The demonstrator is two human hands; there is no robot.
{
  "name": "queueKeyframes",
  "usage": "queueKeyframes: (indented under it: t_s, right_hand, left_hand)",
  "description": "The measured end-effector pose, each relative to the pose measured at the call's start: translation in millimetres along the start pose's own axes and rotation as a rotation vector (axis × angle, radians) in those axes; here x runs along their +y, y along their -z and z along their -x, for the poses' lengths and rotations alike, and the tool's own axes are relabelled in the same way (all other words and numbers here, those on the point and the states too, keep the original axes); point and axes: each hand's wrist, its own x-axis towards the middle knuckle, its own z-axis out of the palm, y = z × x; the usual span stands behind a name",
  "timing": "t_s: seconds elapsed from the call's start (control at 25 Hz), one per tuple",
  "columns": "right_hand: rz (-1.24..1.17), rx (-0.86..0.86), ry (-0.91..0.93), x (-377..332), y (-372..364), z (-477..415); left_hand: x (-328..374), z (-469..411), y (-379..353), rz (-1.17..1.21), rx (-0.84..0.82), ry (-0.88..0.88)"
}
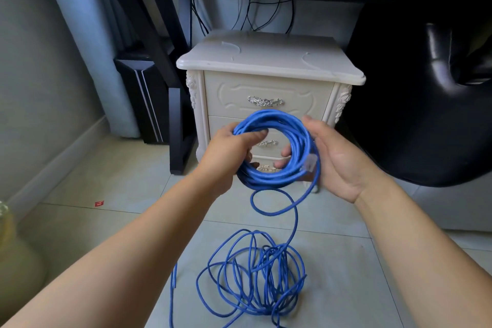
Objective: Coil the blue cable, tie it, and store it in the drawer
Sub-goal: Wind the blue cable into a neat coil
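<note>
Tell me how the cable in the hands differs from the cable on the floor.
The coil is neat, tight rings; the floor pile is loose and tangled. The coil is held by the left hand and right hand; the floor pile lies on tiles. Both are one blue cable.

The blue cable [269, 177] is partly wound into a round coil of many turns, held upright in the air at the centre of the view with its opening facing the viewer. The left grip [234, 146] curls round the coil at 9 o'clock and the right grip [335, 162] cups it at 3 o'clock, where a clear plug [310, 164] lies against the turns. From the coil's 6 o'clock one strand drops to a loose tangled heap [271, 255] on the floor. At 12 o'clock beyond the coil, the top drawer [266, 88], cream with a silver handle, is closed. The lower drawer [218, 122], partly hidden, is closed too.
</note>
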Motion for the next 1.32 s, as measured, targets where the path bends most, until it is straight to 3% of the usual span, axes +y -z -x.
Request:
queueKeyframes:
  t_s: [0.16, 0.28, 0.52, 0.76, 0.84, 0.96, 1.12, 1.24, 1.32]
  right_hand:
    - [-0.237, -0.165, -0.017, 12.8, -4.2, -3.3]
    - [-0.316, -0.169, 0.061, 18.3, -20.5, 0.6]
    - [-0.231, 0.320, 0.192, 27.6, -38.1, -0.6]
    - [-0.047, 0.467, 0.165, 22.2, -22.5, -3.0]
    - [0.123, 0.438, 0.172, 19.7, -18.3, -1.8]
    - [0.417, 0.381, 0.153, 10.4, -17.3, 4.9]
    - [0.747, 0.251, 0.132, 4.2, -18.8, 8.0]
    - [0.896, 0.168, 0.136, 11.4, -22.3, 4.4]
    - [0.888, 0.167, 0.157, 13.9, -23.5, 4.5]
  left_hand:
    - [-0.8, -3.8, 3.8, 0.156, 0.159, 0.115]
    - [-2.2, -1.2, -1.2, 0.216, 0.252, 0.134]
    - [-13.4, 14.8, -23.5, 0.342, 0.209, 0.130]
    - [-14.9, 15.5, -15.2, 0.114, -0.013, 0.145]
    - [-6.3, 14.5, -6.6, 0.090, -0.097, 0.092]
    - [2.1, 14.9, 2.4, -0.158, -0.171, -0.077]
    - [2.6, 12.7, 3.0, -0.472, -0.139, -0.216]
    - [-0.9, 11.7, -4.0, -0.711, -0.195, -0.291]
    - [-3.2, 11.1, -5.8, -0.725, -0.225, -0.297]
